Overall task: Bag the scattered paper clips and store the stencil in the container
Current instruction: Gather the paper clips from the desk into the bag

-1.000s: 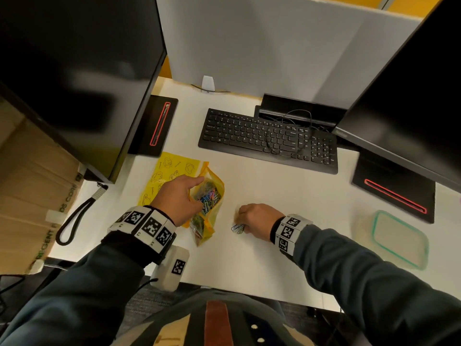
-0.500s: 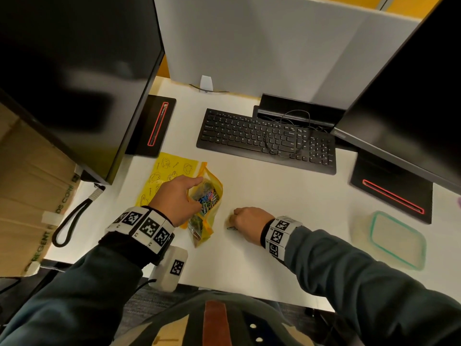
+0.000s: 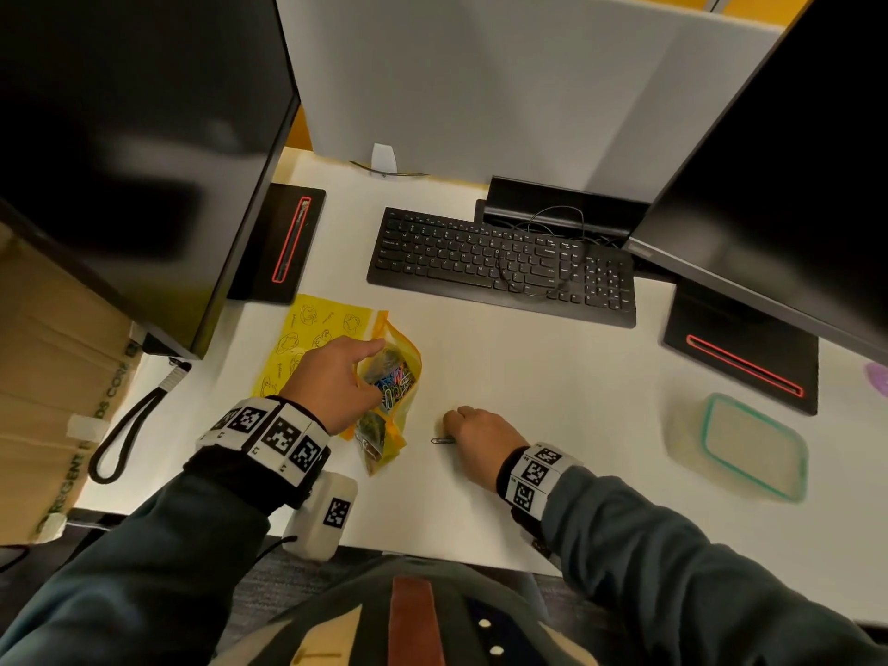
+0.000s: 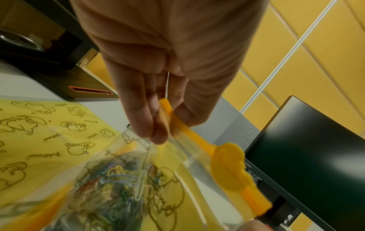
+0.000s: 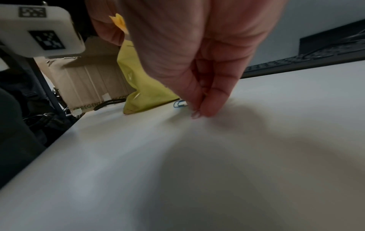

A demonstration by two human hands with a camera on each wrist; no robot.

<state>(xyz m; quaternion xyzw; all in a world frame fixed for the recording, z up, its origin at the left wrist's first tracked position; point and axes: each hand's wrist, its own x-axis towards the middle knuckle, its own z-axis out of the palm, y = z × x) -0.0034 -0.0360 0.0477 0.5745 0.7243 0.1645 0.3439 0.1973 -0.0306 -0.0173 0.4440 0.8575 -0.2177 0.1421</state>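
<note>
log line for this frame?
left hand: pinches clear yellow-zip bag of clips | right hand: fingertips at loose paper clip on desk | yellow stencil sheet: flat, unstored

Right hand (image 3: 473, 432) slid rightward; a paper clip (image 3: 443, 440) now lies uncovered.

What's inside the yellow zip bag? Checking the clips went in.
Inside the yellow zip bag: a tangle of coloured paper clips. The left hand covers part of it.

Fingertips (image 5: 207, 109) beside blue paper clip (image 5: 180, 104)
</note>
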